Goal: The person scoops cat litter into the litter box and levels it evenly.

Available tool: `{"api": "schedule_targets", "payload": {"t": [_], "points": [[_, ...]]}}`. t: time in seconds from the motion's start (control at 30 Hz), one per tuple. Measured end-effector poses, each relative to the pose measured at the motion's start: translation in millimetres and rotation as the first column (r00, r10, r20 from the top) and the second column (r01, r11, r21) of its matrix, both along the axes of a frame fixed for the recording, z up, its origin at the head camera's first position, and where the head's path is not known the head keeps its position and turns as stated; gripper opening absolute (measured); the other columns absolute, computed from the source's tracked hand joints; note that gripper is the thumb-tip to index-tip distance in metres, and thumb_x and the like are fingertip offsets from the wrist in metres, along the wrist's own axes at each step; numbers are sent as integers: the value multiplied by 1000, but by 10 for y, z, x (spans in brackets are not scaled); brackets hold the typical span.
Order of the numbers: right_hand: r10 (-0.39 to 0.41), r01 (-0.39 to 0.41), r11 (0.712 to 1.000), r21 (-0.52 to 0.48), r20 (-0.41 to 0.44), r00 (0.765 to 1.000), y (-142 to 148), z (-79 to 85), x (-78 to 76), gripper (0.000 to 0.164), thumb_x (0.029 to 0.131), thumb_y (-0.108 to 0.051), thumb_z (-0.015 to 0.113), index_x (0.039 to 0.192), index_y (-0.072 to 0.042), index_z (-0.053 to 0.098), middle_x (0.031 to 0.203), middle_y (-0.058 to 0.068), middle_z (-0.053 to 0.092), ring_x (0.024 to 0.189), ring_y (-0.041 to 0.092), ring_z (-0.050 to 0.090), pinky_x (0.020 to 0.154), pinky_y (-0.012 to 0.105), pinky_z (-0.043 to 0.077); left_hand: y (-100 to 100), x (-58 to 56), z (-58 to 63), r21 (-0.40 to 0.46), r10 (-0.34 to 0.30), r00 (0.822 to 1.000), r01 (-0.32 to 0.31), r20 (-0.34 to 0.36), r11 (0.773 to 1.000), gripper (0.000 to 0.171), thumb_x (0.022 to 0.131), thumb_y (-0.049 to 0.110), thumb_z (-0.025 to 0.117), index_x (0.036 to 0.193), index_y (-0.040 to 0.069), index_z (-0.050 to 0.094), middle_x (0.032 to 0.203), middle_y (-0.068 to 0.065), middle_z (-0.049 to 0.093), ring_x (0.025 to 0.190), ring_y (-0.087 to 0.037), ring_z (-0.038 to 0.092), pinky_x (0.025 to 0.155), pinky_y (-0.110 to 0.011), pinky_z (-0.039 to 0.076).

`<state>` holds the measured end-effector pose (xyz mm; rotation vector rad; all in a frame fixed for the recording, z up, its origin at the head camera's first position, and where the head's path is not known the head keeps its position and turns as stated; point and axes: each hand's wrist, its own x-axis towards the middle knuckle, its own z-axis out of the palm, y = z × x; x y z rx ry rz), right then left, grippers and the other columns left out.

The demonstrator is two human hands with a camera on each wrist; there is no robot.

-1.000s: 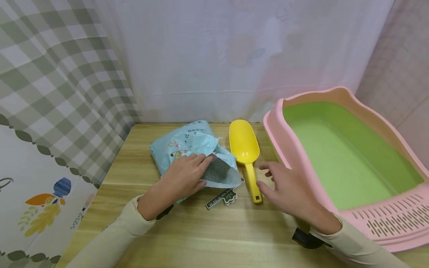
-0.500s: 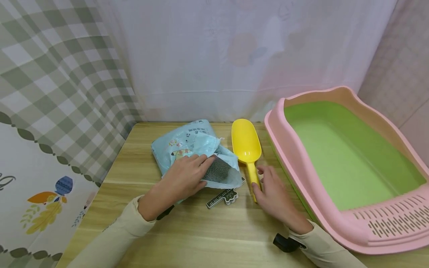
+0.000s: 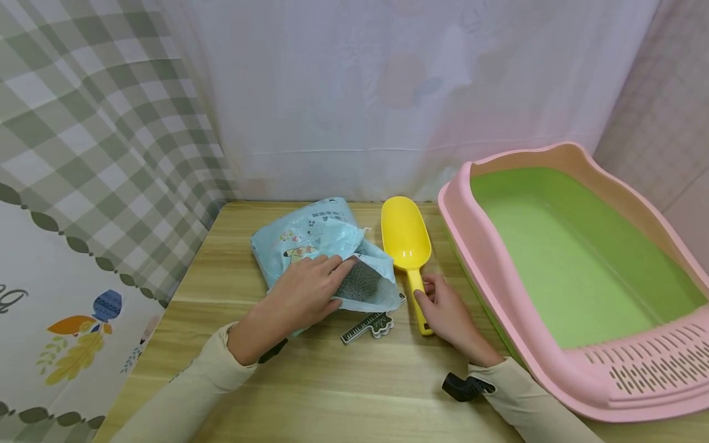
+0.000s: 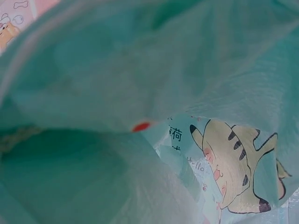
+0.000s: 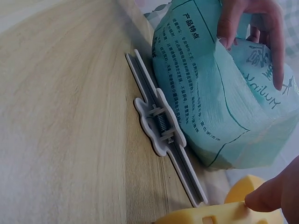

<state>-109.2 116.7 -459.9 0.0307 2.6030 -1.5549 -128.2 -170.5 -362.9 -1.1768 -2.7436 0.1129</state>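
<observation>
An opened light-blue bag (image 3: 327, 231) of grey granules (image 3: 361, 282) lies on its side on the table. My left hand (image 3: 306, 289) holds the edge of its mouth; in the right wrist view that hand's thumb and fingers (image 5: 277, 56) straddle the film. Blue-green film fills most of the left wrist view. To the bag's right lies a yellow scoop (image 3: 404, 232), its bowl towards the back. My right hand (image 3: 451, 315) pinches the scoop's handle between thumb and fingers; the right wrist view shows the thumb (image 5: 271, 196) on top of it.
A pink-rimmed litter box (image 3: 487, 246) with a green inside stands on the right, close to my right hand. Between bag and scoop handle lies a long sealing clip (image 3: 368, 326) with a spring. Curtains hang behind and at the left.
My right hand has moved left from beside the litter box to the scoop and taken its handle. The left hand stays at the bag's mouth.
</observation>
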Motion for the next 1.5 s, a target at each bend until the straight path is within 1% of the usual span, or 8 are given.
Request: {"api": "schedule_targets", "payload": {"t": [0.13, 0.3, 0.5, 0.67, 1.03, 1.17, 1.33, 1.5], "points": [[-4, 4, 1000, -23, 5, 1000, -23, 9, -2, 42, 110, -10, 64, 148, 7, 57, 120, 23, 71, 91, 28, 70, 60, 37, 61, 1, 3, 3, -2, 3, 1000, -3, 3, 1000, 75, 91, 32, 93, 152, 1, 60, 126, -10, 71, 99, -28, 70, 78, -42, 61], [-11, 12, 999, -37, 2, 1000, -42, 37, 0, 42, 110, -10, 63, 148, 7, 59, 118, 23, 73, 95, 30, 73, 64, 35, 61, 1, 3, 2, 4, 0, 1000, 0, 1, 1000, 75, 91, 32, 94, 151, 1, 60, 126, -11, 71, 99, -29, 70, 79, -43, 62], [-40, 46, 972, -229, 34, 999, -91, 73, 9, 40, 112, 0, 56, 151, 11, 55, 117, 30, 66, 88, 33, 79, 74, 36, 65, -1, -4, -7, 1, 4, 1000, -4, 2, 1000, 76, 91, 31, 94, 151, 0, 60, 126, -11, 71, 99, -29, 70, 78, -43, 61], [-57, 72, 953, -295, 57, 997, -108, 138, 46, 43, 112, 2, 53, 155, 12, 50, 120, 32, 61, 87, 34, 79, 77, 37, 66, -1, -12, -16, 5, -1, 1000, 1, -5, 1000, 77, 90, 33, 95, 151, 1, 60, 124, -11, 70, 97, -28, 70, 77, -43, 61], [-38, 35, 966, -258, -6, 999, -46, 415, 171, 45, 116, -5, 51, 160, 6, 47, 130, 29, 61, 95, 36, 78, 73, 37, 64, -17, -44, -21, 24, -2, 1000, 2, 0, 1000, 80, 88, 34, 96, 150, 1, 59, 119, -9, 70, 91, -28, 70, 75, -42, 61], [-35, 26, 961, -277, -29, 999, -27, 544, 249, 45, 116, -6, 52, 159, 4, 47, 120, 28, 65, 93, 38, 77, 73, 36, 63, -26, -50, -26, 32, -4, 1000, 4, 4, 999, 80, 88, 34, 96, 150, 1, 58, 118, -9, 69, 90, -28, 70, 73, -43, 62], [-2, -24, 957, -288, -88, 996, 37, 699, 380, 43, 116, -5, 52, 158, 4, 49, 97, 17, 71, 85, 28, 73, 74, 33, 61, -38, -67, -37, 48, -6, 1000, 5, 14, 999, 79, 87, 33, 97, 148, 2, 58, 116, -9, 69, 89, -27, 69, 72, -43, 61], [35, -75, 962, -262, -153, 988, 157, 830, 532, 41, 115, -5, 54, 155, 0, 54, 89, 12, 68, 73, 22, 66, 63, 31, 56, -45, -82, -31, 53, -7, 1000, 5, 27, 999, 80, 85, 33, 98, 148, 2, 58, 113, -8, 67, 87, -26, 68, 71, -42, 61]]}}
